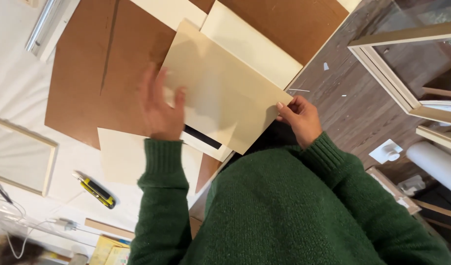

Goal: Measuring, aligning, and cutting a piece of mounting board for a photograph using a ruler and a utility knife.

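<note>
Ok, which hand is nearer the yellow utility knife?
Left. The left hand rests on the cream board, up and to the right of the utility knife on the white table. The right hand pinches the board's far right corner, much farther away.

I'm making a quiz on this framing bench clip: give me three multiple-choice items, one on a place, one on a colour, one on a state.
1. Where does the utility knife lie?
A. On the white cover, left of the left sleeve
B. On the wooden floor
C. On top of the cream board

2. What colour is the sweater?
A. Red
B. Dark green
C. White

3. How is the cream board handled?
A. It lies untouched
B. It is rolled into a tube
C. The right hand pinches its edge while the left hand is at its other side

Answers: 1 A, the yellow and black knife sits on the white cover beside the sleeve. 2 B, both sleeves and the body are green knit. 3 C, right fingers grip the board's right edge; the left hand is blurred against its left side.
</note>
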